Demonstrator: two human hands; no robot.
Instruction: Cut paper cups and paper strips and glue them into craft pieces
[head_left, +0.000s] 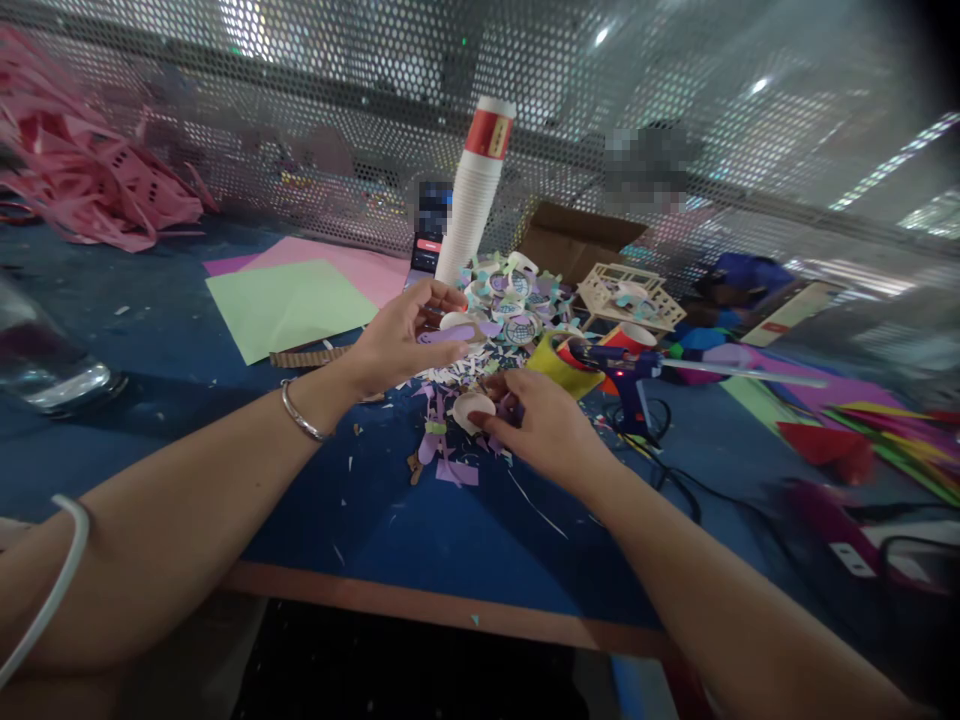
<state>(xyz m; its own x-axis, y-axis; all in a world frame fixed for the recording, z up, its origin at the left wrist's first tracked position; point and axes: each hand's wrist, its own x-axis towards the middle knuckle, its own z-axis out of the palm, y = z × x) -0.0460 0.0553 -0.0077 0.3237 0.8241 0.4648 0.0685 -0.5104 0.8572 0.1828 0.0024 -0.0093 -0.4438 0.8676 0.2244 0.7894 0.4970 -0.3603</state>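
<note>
My left hand (409,335) has its thumb and fingers closed on a purple paper piece (450,335), which has a small white round part at its top. Lower and to the right, my right hand (551,425) grips the edge of a white round paper piece (472,408), like a cut cup bottom. Purple paper scraps (431,440) lie beneath it on the blue table (360,520). Just behind both hands rises a heap of cut white, purple and teal paper pieces (517,300). My right fingertips are partly hidden among the scraps.
A tall stack of paper cups (472,190) leans beside a phone (427,250). To the right are a yellow paper roll (559,365), a blue glue gun (634,380) with its cable, and a small wooden frame (630,295). Coloured sheets (292,300) lie left; a glass (52,350) stands farther left.
</note>
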